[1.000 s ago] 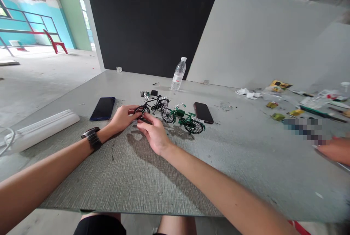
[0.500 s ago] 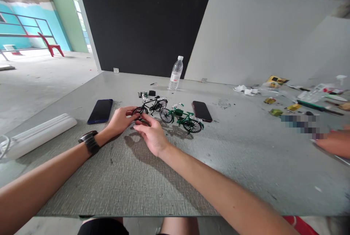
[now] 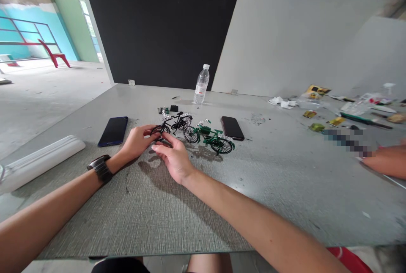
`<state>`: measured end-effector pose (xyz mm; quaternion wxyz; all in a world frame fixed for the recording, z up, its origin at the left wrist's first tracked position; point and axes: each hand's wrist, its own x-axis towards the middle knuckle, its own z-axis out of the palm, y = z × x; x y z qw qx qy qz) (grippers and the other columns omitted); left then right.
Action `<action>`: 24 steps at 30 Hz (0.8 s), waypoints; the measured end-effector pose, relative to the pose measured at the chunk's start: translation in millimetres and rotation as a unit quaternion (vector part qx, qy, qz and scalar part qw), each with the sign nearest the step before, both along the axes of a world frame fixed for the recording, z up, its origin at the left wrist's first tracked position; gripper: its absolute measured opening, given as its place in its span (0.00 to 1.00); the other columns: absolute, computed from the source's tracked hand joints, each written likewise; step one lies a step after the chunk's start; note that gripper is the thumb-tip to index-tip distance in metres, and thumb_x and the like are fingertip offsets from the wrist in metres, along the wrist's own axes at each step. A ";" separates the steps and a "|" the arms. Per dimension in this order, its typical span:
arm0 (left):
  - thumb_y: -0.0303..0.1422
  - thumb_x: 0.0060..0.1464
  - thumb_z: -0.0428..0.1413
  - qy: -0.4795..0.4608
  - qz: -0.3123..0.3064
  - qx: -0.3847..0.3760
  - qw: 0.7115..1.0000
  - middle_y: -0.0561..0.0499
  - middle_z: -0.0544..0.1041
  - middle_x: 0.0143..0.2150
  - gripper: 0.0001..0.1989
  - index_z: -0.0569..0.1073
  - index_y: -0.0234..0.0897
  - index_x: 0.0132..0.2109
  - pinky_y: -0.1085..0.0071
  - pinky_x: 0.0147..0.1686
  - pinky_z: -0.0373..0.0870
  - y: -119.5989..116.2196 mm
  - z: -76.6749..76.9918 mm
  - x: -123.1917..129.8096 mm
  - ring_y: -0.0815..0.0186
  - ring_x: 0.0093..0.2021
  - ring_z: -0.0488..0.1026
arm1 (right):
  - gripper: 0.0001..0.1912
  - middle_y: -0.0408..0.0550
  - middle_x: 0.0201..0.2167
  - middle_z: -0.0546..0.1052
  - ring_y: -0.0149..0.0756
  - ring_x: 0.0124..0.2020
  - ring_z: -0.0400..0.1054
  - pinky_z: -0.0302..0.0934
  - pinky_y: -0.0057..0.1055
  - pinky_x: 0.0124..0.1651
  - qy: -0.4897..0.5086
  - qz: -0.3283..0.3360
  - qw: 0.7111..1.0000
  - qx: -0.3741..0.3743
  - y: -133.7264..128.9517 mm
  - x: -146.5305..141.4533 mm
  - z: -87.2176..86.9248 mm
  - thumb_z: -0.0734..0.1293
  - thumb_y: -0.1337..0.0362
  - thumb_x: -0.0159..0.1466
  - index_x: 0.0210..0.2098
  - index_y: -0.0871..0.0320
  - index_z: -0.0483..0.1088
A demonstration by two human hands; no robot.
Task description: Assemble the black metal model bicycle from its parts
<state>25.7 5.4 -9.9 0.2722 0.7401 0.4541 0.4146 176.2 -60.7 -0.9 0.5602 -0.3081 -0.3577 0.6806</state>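
Observation:
A black model bicycle stands on the table with its front wheel turned toward me. My left hand is closed on that front wheel, thumb and fingers at its left side and lower rim. From the right, my right hand reaches to the same wheel; its thumb is apart from the fingers, and the fingertips are at or against the rim. Whether they press on it I cannot tell. Just right of both hands stands a green model bicycle, upright and untouched.
Phones lie at left and right. Behind are small dark parts and a water bottle. A white cylinder lies far left. At right, another person's arm is near scattered wrappers.
The whole view has shifted slightly. My hands keep nearly the same pose at the black bicycle's front wheel, and both bicycles stay in place.

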 end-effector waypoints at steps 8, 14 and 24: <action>0.35 0.58 0.58 0.000 -0.005 0.005 1.000 0.46 0.84 0.42 0.11 0.79 0.35 0.44 0.66 0.41 0.77 -0.3 0.9 -0.1 0.57 0.41 0.81 | 0.16 0.41 0.34 0.76 0.31 0.34 0.66 0.63 0.31 0.39 -0.003 0.001 1.000 0.017 2.2 0.5 -0.1 0.76 0.67 0.45 0.34 0.55 0.75; 0.36 0.57 0.58 -0.008 -0.009 0.003 1.000 0.46 0.84 0.44 0.12 0.79 0.36 0.45 0.64 0.43 0.77 1.4 -2.3 -1.0 0.57 0.42 0.81 | 0.15 0.41 0.34 0.75 0.31 0.36 0.67 0.64 0.31 0.41 0.004 0.016 1.000 0.018 4.1 2.7 -0.3 0.76 0.66 0.46 0.34 0.54 0.75; 0.36 0.58 0.58 0.001 -0.008 0.012 1.000 0.45 0.84 0.44 0.12 0.80 0.36 0.45 0.64 0.44 0.76 2.8 -3.2 -2.0 0.57 0.43 0.81 | 0.15 0.42 0.37 0.75 0.31 0.36 0.67 0.63 0.30 0.40 0.004 0.002 1.000 0.003 2.6 2.4 3.0 0.75 0.66 0.47 0.35 0.54 0.76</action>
